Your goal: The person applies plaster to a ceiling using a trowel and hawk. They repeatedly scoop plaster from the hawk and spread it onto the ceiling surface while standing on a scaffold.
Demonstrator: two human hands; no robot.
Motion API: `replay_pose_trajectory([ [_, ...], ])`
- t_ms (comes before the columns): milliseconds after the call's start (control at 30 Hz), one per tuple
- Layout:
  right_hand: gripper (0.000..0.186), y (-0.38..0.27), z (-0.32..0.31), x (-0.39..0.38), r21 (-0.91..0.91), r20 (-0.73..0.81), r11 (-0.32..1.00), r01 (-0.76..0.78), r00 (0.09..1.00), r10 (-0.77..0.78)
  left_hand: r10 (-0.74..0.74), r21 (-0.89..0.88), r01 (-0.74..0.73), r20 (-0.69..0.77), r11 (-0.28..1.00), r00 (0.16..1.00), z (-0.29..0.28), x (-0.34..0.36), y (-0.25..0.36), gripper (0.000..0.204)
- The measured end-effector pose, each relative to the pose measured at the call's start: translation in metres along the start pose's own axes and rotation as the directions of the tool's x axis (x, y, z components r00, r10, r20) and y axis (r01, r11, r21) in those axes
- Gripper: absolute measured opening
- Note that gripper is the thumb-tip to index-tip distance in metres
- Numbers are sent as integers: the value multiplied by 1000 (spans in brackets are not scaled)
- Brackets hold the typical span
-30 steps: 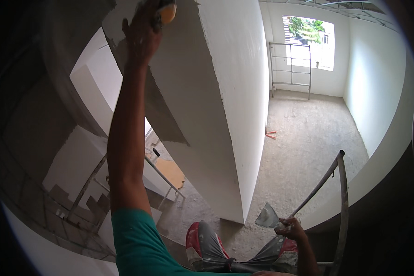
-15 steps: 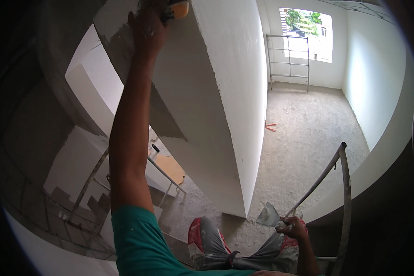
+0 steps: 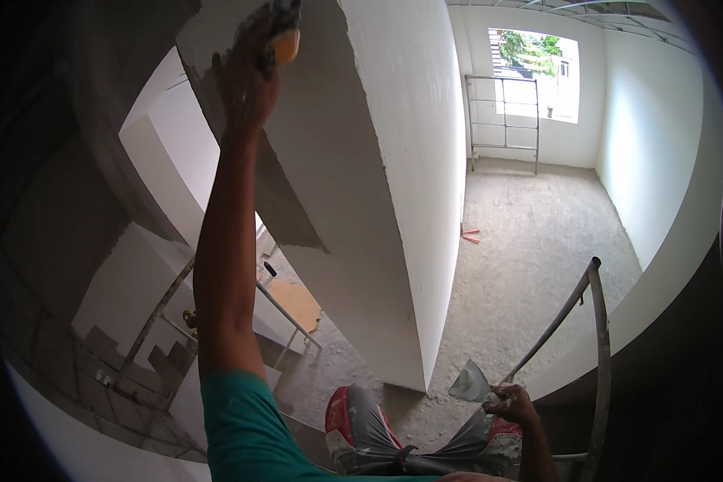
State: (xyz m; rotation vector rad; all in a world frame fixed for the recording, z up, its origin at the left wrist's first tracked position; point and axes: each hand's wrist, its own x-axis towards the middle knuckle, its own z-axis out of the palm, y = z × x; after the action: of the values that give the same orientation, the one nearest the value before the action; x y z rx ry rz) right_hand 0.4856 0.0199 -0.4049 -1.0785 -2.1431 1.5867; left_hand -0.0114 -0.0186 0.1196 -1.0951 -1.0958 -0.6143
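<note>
My left hand (image 3: 245,88) is raised high against the grey plastered face of a wall column (image 3: 321,153). Its fingers are wrapped round a yellow-handled scraper (image 3: 286,46), whose dark blade end is blurred near the upper edge. Wet-looking darker grey plaster (image 3: 285,201) covers part of that face beside my forearm. Low on the right, by my knee, my right hand (image 3: 516,404) grips a putty knife (image 3: 470,381) with a wide, pale-smeared metal blade. That blade points left and touches nothing that I can see.
A bent metal scaffold rail (image 3: 596,321) rises close to my right. More scaffold tubing (image 3: 293,321) stands lower left. A scaffold frame (image 3: 504,112) leans under the far window. Orange-red strips (image 3: 471,235) lie on the rough floor (image 3: 530,217), and a tan board (image 3: 293,304) lies below on the left.
My left hand and the scraper have come down and slightly left in the picture. The view has tipped up a little, so the window sits lower. My right hand keeps its putty knife.
</note>
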Motion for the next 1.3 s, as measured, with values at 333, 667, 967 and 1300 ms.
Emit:
replay_pose_trajectory([
  [333, 62, -17, 3, -17, 4, -30, 1000, 21, 999, -21, -82, 95, 82, -4, 992, 997, 37, 90, -15, 58],
  [667, 62, -12, 4, -15, 23, -2, 1000, -14, 1000, 14, 130, -140, -126, 15, 982, 991, 24, -18, -1, 58],
  [967, 60, -28, 9, -21, 45, -22, 999, -2, 1000, 3, -86, -196, 97, 62, 976, 994, 14, 104, -17, 52],
  [1300, 55, -2, 17, -14, -16, -84, 996, 90, 992, -91, 55, 62, -61, 100, 996, 993, 25, 59, -12, 50],
])
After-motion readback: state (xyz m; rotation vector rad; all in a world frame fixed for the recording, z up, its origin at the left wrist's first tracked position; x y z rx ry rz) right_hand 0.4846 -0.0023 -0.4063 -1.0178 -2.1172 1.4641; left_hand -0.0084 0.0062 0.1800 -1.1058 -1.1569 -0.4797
